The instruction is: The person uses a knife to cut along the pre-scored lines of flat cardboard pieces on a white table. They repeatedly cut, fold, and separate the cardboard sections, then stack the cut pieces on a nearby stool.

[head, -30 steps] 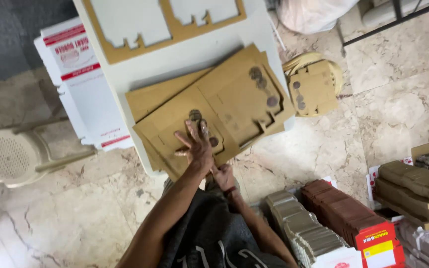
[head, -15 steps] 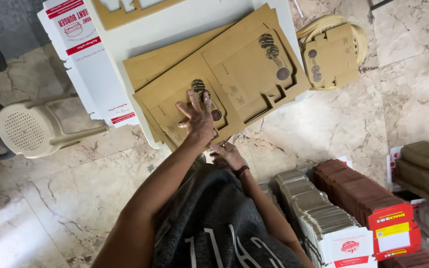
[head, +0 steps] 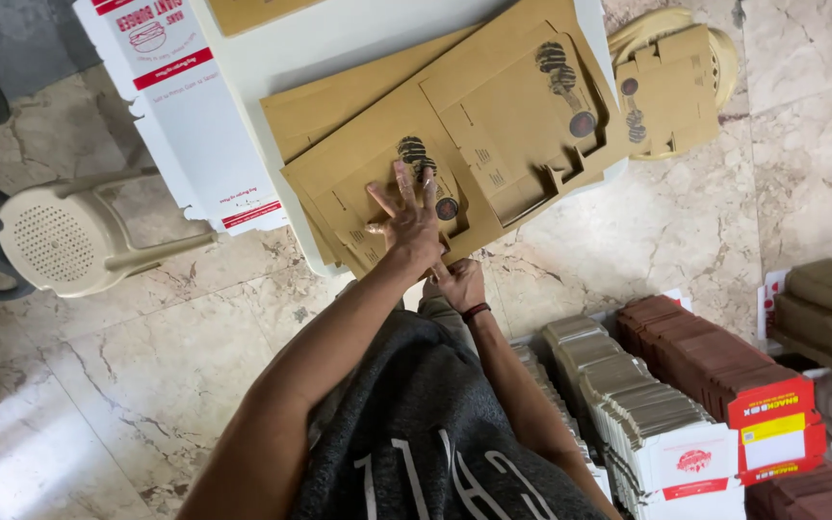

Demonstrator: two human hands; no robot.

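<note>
Brown die-cut cardboard box blanks, printed with small dark marks, are lying in a fanned stack on a white counter, the nearest corners overhanging its edge. A person's left hand is pressing flat on the top blank, fingers spread wide and holding nothing. Just below that grip, the right hand, a dark band at its wrist, is reaching up under the overhanging edge of the stack; whether it is closing on the cardboard cannot be told.

Left of the pressing hand, a white printed carton sheet with red bands is hanging off the counter, and beyond it a beige plastic chair is standing on the marble floor. Up and to the right of the hands, more brown blanks are sitting on a round tan stool. Down and to the right, rows of bundled flat cartons, brown and white with red labels, are standing beside the person's grey shirt.
</note>
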